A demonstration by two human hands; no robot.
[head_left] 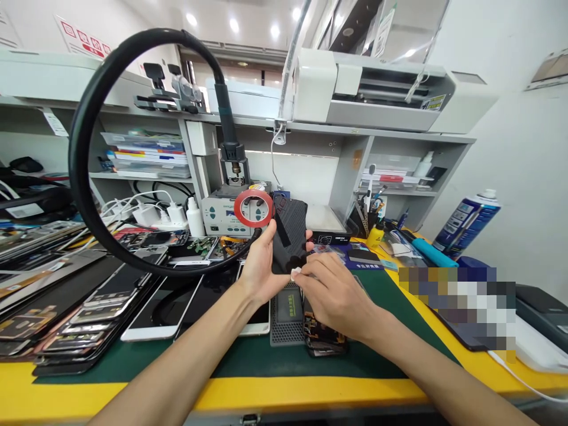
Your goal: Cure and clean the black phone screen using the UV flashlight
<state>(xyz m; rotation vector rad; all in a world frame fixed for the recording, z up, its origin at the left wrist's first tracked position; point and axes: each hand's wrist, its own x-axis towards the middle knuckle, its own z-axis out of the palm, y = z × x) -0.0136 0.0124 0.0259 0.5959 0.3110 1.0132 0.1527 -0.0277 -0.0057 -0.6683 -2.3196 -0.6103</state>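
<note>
A dark, ribbed phone-shaped piece (291,222) is held upright in my left hand (260,263), whose thumb lies along its lower edge and whose fingertips show at its right side. My right hand (339,290) pinches a small white wad (295,273) against the lower edge of that piece, close to the left thumb. Below the hands, an opened phone (322,340) with exposed inner parts lies partly under my right hand, next to a grey perforated pad (284,337). A red ring of tape (254,208) is just left of the dark piece.
A black hose (82,177) loops over the left side, in front of a grey station (217,213). Stacked phone parts (102,302) and a white-framed tablet (162,310) lie left. On the right stand a blue spray can (465,222) and a yellow bottle (375,235).
</note>
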